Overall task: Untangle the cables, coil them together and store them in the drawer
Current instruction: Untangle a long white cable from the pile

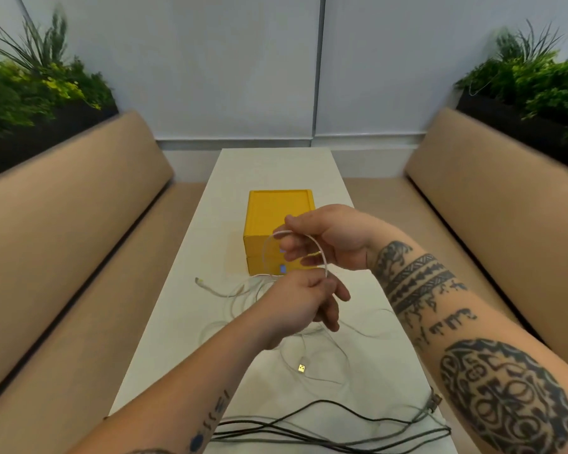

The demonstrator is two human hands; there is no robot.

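A thin white cable (318, 249) arcs between my two hands above the white table (269, 165). My right hand (328, 237) pinches its upper part in front of the yellow drawer box (276, 208). My left hand (302, 303) grips the same cable lower down. The rest of the white cable lies in loose loops on the table, with one plug (199, 282) to the left and a USB plug (302, 367) below my left hand. A black cable (325, 424) lies in long loops at the near edge. The box's drawers look closed.
Tan upholstered benches (79, 224) run along both sides of the narrow table. Planters with green plants (40, 90) stand behind each bench back. A white wall closes the far end.
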